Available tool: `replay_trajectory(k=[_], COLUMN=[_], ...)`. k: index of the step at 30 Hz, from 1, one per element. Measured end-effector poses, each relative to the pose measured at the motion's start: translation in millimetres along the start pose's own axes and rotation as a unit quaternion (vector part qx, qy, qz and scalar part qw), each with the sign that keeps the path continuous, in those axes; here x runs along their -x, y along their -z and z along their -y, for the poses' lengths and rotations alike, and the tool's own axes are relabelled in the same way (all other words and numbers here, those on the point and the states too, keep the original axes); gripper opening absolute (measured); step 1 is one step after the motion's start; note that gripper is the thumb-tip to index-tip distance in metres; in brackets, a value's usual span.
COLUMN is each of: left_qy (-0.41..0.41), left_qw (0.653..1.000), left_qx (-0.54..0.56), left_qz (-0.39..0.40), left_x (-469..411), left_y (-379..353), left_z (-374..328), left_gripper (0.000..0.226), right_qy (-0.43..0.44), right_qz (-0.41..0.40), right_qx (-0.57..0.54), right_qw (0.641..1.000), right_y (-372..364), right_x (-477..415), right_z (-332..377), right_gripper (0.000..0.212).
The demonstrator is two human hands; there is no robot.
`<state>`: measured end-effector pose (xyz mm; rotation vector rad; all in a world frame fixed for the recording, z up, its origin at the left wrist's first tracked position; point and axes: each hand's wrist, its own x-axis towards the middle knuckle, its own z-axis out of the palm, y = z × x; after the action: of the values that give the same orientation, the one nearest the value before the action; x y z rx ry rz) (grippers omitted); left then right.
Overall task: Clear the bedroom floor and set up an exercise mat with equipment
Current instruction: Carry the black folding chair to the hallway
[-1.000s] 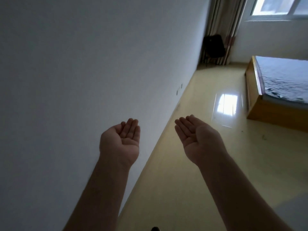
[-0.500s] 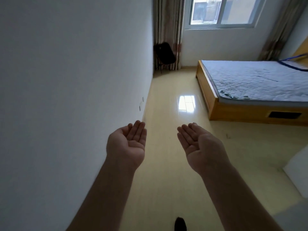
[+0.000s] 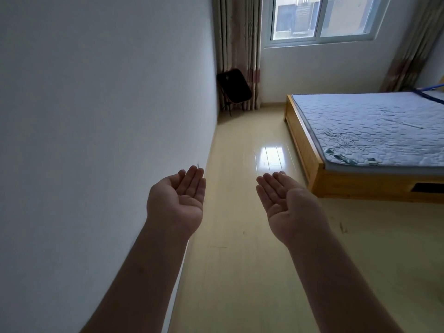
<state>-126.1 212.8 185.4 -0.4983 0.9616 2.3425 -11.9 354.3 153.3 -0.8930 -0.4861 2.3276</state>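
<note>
left hand (image 3: 179,203): palm up, fingers spread, holding nothing | right hand (image 3: 287,203): palm up, holding nothing | floor (image 3: 240,260): bare between wall (image 3: 96,116) and bed (image 3: 360,145) | folded chair (image 3: 234,88): far corner by curtain (image 3: 237,44)

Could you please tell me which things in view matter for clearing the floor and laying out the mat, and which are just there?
Belong to the job:
floor
left hand, open, empty
right hand, open, empty

Just there:
bed
black chair
curtain
window
wall

No mat in view.
</note>
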Motion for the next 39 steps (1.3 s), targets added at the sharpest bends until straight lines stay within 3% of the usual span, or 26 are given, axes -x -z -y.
replay_trajectory(k=[11, 24, 29, 39], left_qy=[0.041, 0.098, 0.091, 0.044], left_qw=[0.999, 0.995, 0.995, 0.998], left_qx=[0.021, -0.007, -0.018, -0.035], left_qz=[-0.005, 0.035, 0.033, 0.013], left_x=[-224, -479, -578, -770], left_y=[-125, -334, -395, -587], left_z=[8, -3, 14, 33], left_gripper=[0.025, 0.023, 0.022, 0.023], right_qy=[0.035, 0.07, 0.073, 0.05], right_qz=[-0.033, -0.048, -0.056, -0.036], right_qx=[0.03, 0.033, 0.032, 0.015], right_qw=[0.998, 0.996, 0.995, 0.998], right_y=[-91, -230, -256, -349], right_x=[-225, -489, -602, -852], right_z=[51, 129, 160, 279], right_gripper=[0.024, 0.027, 0.026, 0.022])
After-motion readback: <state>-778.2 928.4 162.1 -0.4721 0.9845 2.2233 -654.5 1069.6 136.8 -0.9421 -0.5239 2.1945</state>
